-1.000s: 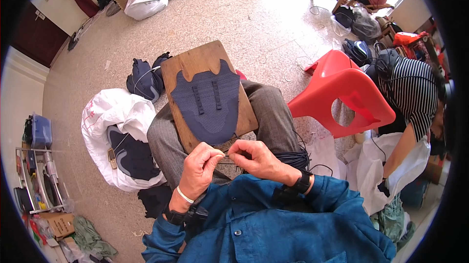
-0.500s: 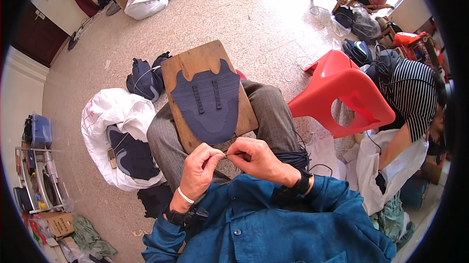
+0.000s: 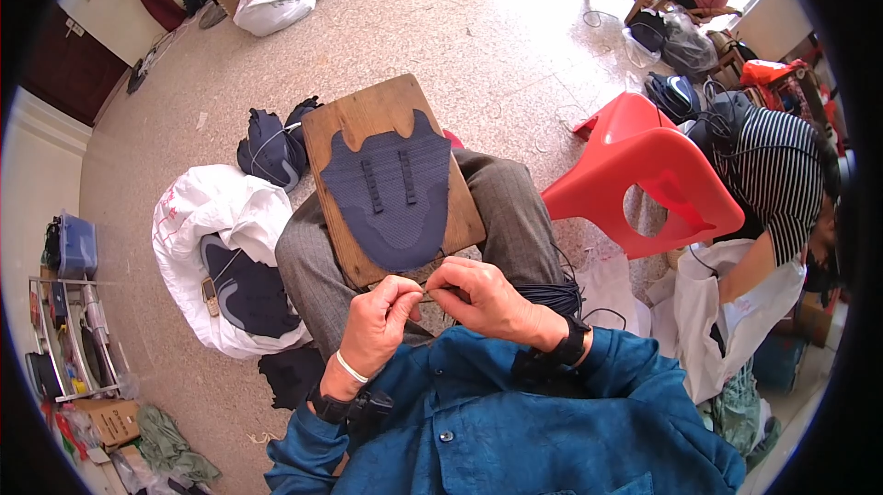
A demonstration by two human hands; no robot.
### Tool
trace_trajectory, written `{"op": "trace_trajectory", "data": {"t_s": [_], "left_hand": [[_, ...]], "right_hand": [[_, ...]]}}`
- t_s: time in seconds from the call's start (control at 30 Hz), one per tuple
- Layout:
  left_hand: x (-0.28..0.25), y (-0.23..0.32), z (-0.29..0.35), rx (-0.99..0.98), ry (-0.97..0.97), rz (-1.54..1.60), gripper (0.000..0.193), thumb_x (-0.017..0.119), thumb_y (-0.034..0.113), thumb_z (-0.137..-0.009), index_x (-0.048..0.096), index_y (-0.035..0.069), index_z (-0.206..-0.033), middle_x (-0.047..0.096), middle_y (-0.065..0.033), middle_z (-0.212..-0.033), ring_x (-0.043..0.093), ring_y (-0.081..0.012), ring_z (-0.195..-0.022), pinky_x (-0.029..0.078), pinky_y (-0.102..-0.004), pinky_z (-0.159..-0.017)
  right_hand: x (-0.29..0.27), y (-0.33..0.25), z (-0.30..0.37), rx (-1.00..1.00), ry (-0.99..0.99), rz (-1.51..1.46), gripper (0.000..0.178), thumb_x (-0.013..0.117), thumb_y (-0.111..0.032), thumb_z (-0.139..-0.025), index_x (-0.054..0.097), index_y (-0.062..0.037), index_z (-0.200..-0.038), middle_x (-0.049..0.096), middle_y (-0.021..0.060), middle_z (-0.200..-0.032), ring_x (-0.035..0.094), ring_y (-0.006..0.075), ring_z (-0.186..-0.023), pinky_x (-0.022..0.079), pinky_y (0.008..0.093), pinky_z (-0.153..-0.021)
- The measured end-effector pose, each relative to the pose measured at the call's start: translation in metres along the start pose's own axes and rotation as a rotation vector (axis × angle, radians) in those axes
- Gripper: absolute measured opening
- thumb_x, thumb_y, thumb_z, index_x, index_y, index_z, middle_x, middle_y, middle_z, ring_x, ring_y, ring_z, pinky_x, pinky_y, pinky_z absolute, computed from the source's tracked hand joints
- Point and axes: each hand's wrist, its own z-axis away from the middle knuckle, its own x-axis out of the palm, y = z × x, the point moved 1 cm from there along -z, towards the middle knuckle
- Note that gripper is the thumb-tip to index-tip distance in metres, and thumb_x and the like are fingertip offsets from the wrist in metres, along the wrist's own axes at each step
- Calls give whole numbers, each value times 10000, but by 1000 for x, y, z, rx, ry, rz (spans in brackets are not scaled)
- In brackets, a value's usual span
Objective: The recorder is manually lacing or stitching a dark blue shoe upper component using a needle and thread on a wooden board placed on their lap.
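My left hand and my right hand meet in front of my chest, thumbs and fingertips pinched close together. Between them is a thin dark cord, mostly hidden by the fingers. Just beyond, a wooden board rests across my lap. A dark blue shoe upper lies flat on it, its rounded end toward me and two rows of dark loops up its middle. Beside my right wrist, a bundle of dark cords lies over my thigh.
A white sack with dark shoe pieces stands on the floor at my left; more dark uppers lie beyond it. On the right are a red plastic stool and a co-worker in a striped top, one arm in a white bag.
My hands stay pinched together, with only a slight shift of the fingers. The co-worker at the right has leaned a little and moved the arm in the white bag.
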Motion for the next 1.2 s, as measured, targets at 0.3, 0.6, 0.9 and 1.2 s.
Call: {"op": "trace_trajectory", "data": {"t_s": [0.3, 0.6, 0.9, 1.2], "left_hand": [[-1, -1, 0, 2, -10, 13, 63, 634, 71, -1009, 650, 12, -996, 687, -70, -745, 675, -138, -677, 526, -281, -634], [-1, -7, -2, -5, 3, 97, 91, 610, 96, -1035, 636, 13, -1010, 712, -55, -784, 671, -102, -724, 519, -255, -668], [3, -9, -1, -35, -25, 184, 92, 599, 100, -1044, 628, 14, -1028, 722, -47, -806, 663, -90, -746, 518, -243, -695], [9, -13, -2, 17, 42, 213, 103, 594, 102, -1047, 637, 18, -1007, 733, -50, -842, 672, -94, -781, 524, -250, -708]], "right_hand": [[-4, 2, 4, 233, -64, -196, 67, 658, -33, -958, 611, 3, -989, 609, 51, -789, 568, 110, -717, 486, 300, -650], [-4, 4, 7, 228, -55, -231, 63, 659, -30, -976, 619, 3, -1012, 611, 20, -805, 561, 74, -739, 483, 269, -658], [-5, -1, 6, 240, -67, -250, 65, 657, -39, -977, 621, 8, -1004, 632, 38, -797, 583, 75, -742, 498, 270, -654], [5, -5, 5, 324, -10, -388, 73, 656, -44, -967, 617, 11, -995, 651, 48, -794, 590, 82, -729, 498, 284, -647]]}}
